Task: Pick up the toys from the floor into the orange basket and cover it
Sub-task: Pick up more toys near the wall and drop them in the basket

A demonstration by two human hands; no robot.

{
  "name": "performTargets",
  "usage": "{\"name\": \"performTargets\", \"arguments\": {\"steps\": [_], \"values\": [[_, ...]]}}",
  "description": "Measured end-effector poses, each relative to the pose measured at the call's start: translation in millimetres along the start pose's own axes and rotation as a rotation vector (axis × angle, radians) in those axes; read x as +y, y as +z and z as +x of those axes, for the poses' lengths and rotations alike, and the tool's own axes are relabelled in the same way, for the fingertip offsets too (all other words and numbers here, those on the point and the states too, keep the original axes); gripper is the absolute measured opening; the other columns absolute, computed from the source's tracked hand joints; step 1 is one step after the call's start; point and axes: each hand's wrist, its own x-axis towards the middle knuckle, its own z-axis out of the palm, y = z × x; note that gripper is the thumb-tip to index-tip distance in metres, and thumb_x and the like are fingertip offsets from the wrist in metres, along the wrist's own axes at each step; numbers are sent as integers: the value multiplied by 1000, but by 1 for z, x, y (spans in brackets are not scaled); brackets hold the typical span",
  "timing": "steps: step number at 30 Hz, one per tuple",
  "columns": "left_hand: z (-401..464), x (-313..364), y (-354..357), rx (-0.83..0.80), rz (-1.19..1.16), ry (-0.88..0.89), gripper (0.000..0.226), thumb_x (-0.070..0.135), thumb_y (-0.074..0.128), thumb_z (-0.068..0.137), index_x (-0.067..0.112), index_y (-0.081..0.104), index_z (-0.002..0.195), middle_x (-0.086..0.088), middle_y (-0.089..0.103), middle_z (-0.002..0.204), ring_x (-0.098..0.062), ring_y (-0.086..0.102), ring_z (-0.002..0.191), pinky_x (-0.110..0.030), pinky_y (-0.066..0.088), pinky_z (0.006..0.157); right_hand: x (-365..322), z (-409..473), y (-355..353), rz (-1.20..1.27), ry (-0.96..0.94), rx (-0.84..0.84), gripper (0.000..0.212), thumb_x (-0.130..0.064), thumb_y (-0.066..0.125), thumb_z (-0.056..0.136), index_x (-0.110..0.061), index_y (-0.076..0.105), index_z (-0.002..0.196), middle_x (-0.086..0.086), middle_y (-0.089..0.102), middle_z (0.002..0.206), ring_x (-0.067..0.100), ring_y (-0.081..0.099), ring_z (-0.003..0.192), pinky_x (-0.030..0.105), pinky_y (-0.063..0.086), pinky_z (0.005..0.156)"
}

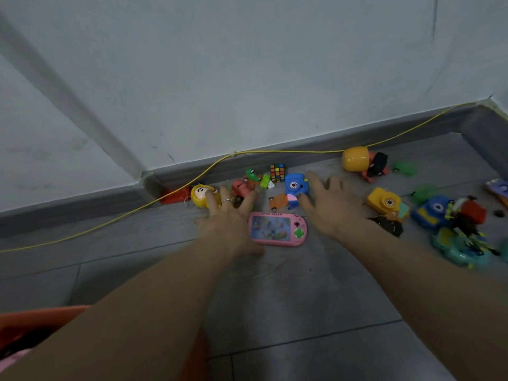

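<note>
Several toys lie on the grey tiled floor by the wall. My left hand (231, 218) stretches out with spread fingers over a yellow doll head (200, 195) and red toy cars (242, 187), its thumb beside a pink handheld water game (277, 229). My right hand (330, 204) reaches with spread fingers, its thumb touching a blue toy camera (294, 185). Neither hand holds anything. The orange basket (33, 320) shows at the lower left, partly hidden by my left arm.
A colour cube (277, 172) sits at the skirting. Right of my hand lie a yellow egg toy (355, 158), a yellow camera (384, 200), a blue toy (433, 213) and a teal toy (457, 250). A yellow cord (165, 196) runs along the wall.
</note>
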Motion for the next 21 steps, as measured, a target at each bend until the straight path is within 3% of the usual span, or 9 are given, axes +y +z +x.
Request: {"name": "performTargets", "arguments": {"steps": [4, 7, 11, 15, 18, 21], "values": [[5, -2, -4, -2, 37, -9, 126, 71, 78, 58, 40, -1, 151, -13, -5, 162, -51, -8, 146, -62, 40, 102, -12, 5, 1, 7, -109, -21, 64, -61, 27, 97, -41, 5, 153, 10, 18, 152, 35, 27, 133, 49, 42, 100], [6, -4, -6, -5, 63, 3, 124, 72, 78, 58, 39, 2, 151, -14, -2, 160, -50, -3, 145, -59, 41, 100, -18, 8, 3, -57, -142, -30, 67, -66, 28, 95, -42, 4, 153, 7, 21, 151, 34, 28, 129, 48, 47, 93], [8, -8, -4, -4, 108, 59, 124, 72, 76, 57, 38, 3, 151, -14, 3, 158, -47, 3, 143, -58, 47, 98, -20, 9, 2, -35, -129, 12, 62, -60, 42, 94, -36, 23, 148, 8, 33, 142, 33, 34, 124, 43, 46, 85], [9, -4, -4, -91, 102, 114, 122, 71, 76, 59, 47, 0, 151, -12, 1, 160, -50, -6, 144, -66, 39, 103, -21, 9, 1, -1, -93, 43, 55, -54, 52, 92, -28, 35, 137, 9, 40, 132, 33, 38, 120, 41, 44, 81], [12, -3, -2, -102, 114, 134, 113, 72, 74, 62, 47, 7, 149, -13, 3, 159, -50, -6, 144, -65, 39, 103, -23, 8, 1, 6, -80, 51, 59, -58, 51, 90, -31, 31, 139, 9, 37, 134, 33, 39, 120, 42, 45, 82], [13, -3, -1, -106, 109, 131, 108, 73, 72, 66, 45, 8, 149, -13, 5, 159, -48, -6, 144, -65, 41, 102, -25, 9, 2, -21, -114, 6, 71, -69, 40, 90, -45, 11, 150, 9, 26, 144, 34, 34, 124, 43, 45, 86]]}}
